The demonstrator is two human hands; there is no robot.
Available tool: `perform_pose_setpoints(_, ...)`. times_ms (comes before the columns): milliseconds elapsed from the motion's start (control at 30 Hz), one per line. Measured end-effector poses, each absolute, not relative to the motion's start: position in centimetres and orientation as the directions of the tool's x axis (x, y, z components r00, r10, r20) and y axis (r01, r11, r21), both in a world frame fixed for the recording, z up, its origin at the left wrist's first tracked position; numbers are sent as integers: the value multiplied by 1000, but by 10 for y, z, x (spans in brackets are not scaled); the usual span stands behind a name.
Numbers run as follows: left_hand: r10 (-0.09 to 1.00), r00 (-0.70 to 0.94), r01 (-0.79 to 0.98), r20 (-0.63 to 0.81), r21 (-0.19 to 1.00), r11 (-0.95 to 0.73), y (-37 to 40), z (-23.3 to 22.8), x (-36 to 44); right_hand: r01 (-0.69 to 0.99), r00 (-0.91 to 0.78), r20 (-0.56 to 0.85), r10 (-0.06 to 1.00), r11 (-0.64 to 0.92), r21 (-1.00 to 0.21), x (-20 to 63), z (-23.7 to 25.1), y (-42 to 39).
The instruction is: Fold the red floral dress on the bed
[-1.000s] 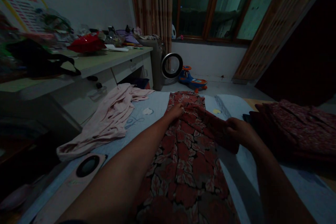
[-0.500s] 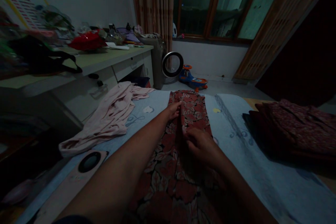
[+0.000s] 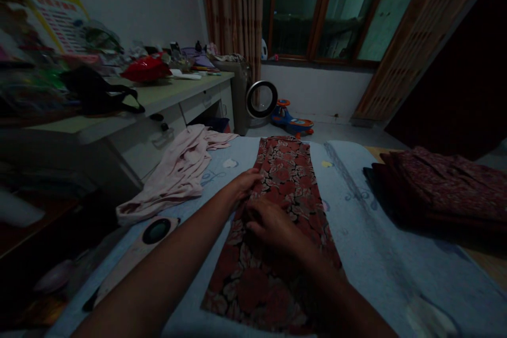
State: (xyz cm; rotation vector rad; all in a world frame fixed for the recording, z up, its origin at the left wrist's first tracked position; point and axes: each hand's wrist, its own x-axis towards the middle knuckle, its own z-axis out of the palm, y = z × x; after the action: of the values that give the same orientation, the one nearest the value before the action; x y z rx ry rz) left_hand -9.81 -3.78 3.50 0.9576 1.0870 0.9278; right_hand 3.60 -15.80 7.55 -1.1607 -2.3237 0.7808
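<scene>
Red floral cloth (image 3: pixel 285 190), folded into a long strip, running 12 to 6 down the middle of the pale blue bed sheet (image 3: pixel 364 232).

Looks like mid-fold, smoothing stage: left hand (image 3: pixel 245 182) flat on its 9 o'clock edge, right hand (image 3: pixel 273 224) pressed palm-down at centre, fingers loose, gripping nothing. Probably needs an end pinched next. Pink garment (image 3: pixel 178 174) off at 10 o'clock.

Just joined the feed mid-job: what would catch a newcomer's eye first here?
A long red floral cloth lies folded narrow down the middle of the pale blue bed cover, with the left hand at its left edge and the right hand flat on it. A pink garment lies crumpled to the left, dark folded clothes to the right.
</scene>
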Motion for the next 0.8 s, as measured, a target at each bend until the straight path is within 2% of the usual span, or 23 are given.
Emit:
perform_pose_setpoints(67, 929, 196, -91, -314, 937, 336, -60, 37, -110, 519, -573, 120, 810, 472, -713, 52, 72, -163)
perform_pose_setpoints(167, 916, 251, -8, -314, 945, 326, -91, 39, -122, 588, -355, 115, 928, 317, -744, 90, 59, -160)
perform_pose_setpoints(300, 901, 333, 37, -278, 959, 282, -117, 35, -128, 700, -102, 83, 991, 131, -702, 129, 33, -148)
perform_pose_setpoints(367, 894, 347, 92, -283, 959, 267, -124, 32, -128, 674, -36, 74, 997, 79, -734, 132, 23, -143)
perform_pose_setpoints(467, 904, 347, 186, -249, 963, 194, -132, 27, -126, 493, -24, 22, 999, 30, -869, 120, 16, -139)
perform_pose_setpoints(533, 922, 329, 233, -205, 964, 131, -136, 25, -125, 342, -21, -73, 997, -61, -938, 108, 14, -136)
perform_pose_setpoints(633, 945, 284, 302, -164, 950, 75, -141, 24, -123, 231, 56, -200, 978, -208, -950, 98, 15, -133)
perform_pose_setpoints(700, 959, 249, 343, -134, 938, 42, -144, 24, -122, 209, 44, -205, 978, -209, -955, 97, 17, -133)
perform_pose_setpoints(800, 974, 222, 358, -53, 933, -31, -148, 24, -122, 202, -110, -138, 984, -114, -973, 96, 20, -138)
